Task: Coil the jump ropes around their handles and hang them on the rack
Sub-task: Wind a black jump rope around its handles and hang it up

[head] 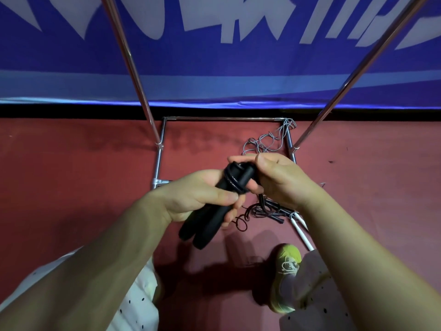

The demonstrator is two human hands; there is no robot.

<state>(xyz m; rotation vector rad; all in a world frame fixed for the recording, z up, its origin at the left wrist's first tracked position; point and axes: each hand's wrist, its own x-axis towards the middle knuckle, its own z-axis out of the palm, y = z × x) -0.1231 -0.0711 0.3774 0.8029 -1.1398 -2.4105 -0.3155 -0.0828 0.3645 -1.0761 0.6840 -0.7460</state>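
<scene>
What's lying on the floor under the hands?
Under the hands, a tangle of dark rope with slim black handles lies on the red floor. A white handle pokes out. The right forearm covers the rest.

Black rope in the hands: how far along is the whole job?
Done: nothing visibly hung on the rack. In hand: left hand grips the two black handles together; right hand winds rope round their tops, a few turns on. Left: finish, hang it, then the grey rope and black ropes on the floor.
</scene>
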